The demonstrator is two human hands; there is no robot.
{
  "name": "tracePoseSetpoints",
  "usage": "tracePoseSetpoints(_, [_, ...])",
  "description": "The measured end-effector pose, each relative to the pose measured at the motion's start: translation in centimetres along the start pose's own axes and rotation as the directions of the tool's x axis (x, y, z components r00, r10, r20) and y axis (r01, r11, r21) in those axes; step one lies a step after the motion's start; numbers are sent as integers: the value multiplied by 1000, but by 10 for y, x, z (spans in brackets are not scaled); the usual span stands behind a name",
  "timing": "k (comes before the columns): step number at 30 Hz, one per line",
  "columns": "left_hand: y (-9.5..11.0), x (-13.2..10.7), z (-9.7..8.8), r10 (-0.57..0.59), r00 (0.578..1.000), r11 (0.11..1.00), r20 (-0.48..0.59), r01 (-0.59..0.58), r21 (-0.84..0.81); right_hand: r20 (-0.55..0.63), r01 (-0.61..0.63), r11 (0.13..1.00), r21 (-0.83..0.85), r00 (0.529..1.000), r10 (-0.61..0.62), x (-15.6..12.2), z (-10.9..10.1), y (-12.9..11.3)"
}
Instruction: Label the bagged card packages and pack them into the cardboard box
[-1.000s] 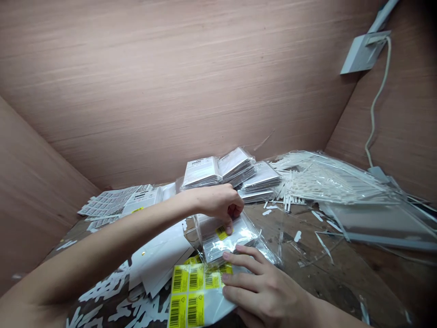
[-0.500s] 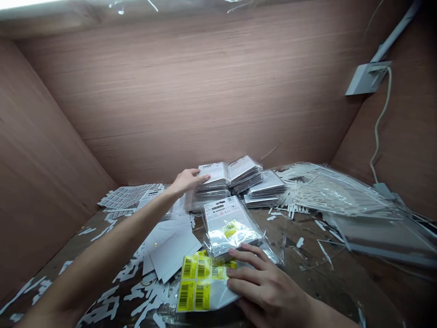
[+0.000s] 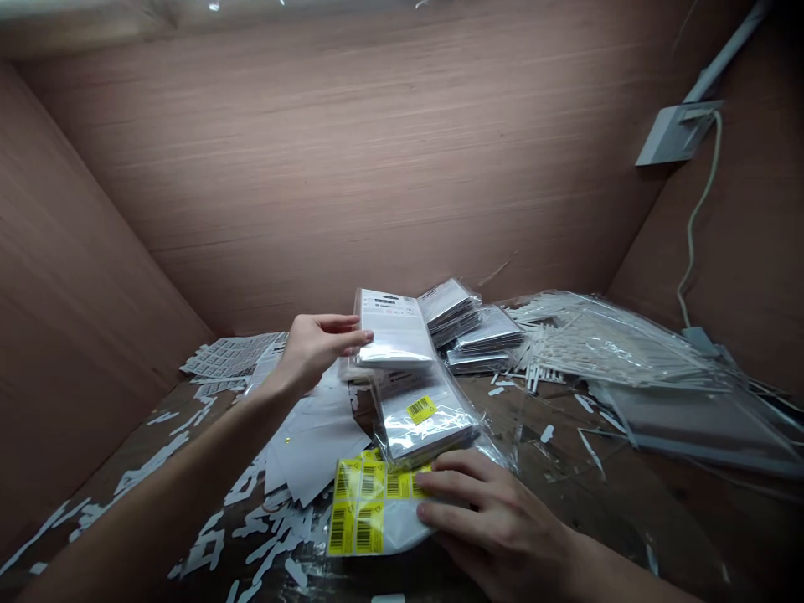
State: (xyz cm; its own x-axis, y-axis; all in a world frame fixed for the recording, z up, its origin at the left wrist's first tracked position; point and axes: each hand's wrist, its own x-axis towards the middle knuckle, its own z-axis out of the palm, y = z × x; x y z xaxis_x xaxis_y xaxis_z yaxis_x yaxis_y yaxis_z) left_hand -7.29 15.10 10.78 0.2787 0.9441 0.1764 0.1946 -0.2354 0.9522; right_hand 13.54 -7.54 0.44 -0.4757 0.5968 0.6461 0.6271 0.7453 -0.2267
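While edge-gripped in left hand [image 3: 314, 352], a packet [image 3: 395, 331]; right hand [image 3: 496, 519] flat on barcode labels [image 3: 361, 511]

left hand [image 3: 317, 352]: 1 | right hand [image 3: 496, 519]: 1 | barcode sheet [image 3: 361, 507]: 1 | bagged packs [image 3: 420, 419]: about 5

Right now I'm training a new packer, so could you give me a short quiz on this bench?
1. True or false: the left hand holds a bagged pack by its edge.
2. Which is the right hand resting on: A, the yellow barcode sheet, or B, the wall cable?
3. What colour is the barcode label on the bagged pack lying between the hands?

Key: 1 true; 2 A; 3 yellow.
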Motion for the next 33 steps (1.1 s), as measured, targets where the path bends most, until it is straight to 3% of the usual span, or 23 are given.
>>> tracePoseSetpoints(4, [-21, -34, 14, -39, 998, 999, 50, 40, -17, -67, 123, 992, -17, 990, -124, -3, 4, -1])
tracePoseSetpoints(7, [-39, -43, 23, -88, 993, 995, 75, 92, -42, -117, 225, 971, -81, 965, -233, -4, 2, -4])
tracePoseSetpoints(10, [-46, -46, 26, -121, 989, 988, 83, 128, -83, -130, 245, 966, -80, 958, -254, -5, 2, -8])
tracePoseSetpoints(15, [-42, -51, 23, -163, 983, 983, 89, 169, -71, -178, 224, 974, 25, 960, -216, -10, 10, -8])
tracePoseSetpoints(20, [-43, -48, 27, -239, 964, 955, 120, 255, -149, -91, 199, 967, 158, 978, -187, -13, 10, -5])
tracePoseSetpoints(23, [-41, -46, 27, -255, 955, 940, 154, 282, -194, -95, 194, 970, 146, 979, -181, -11, 12, -5])
tracePoseSetpoints(27, [-29, -61, 11, -284, 934, 930, 215, 323, -175, -156, 260, 960, 101, 958, -243, -5, 19, -3])
tracePoseSetpoints(29, [-25, -73, 5, -328, 900, 914, 288, 379, -144, -176, 296, 951, 85, 944, -278, -3, 20, -1])
tracePoseSetpoints(31, [-26, -82, 8, -360, 870, 899, 337, 419, -123, -176, 300, 949, 94, 944, -281, -2, 19, -2])
tracePoseSetpoints(33, [-31, -86, 16, -335, 884, 912, 326, 392, -124, -164, 261, 956, 132, 957, -238, -2, 16, -4])
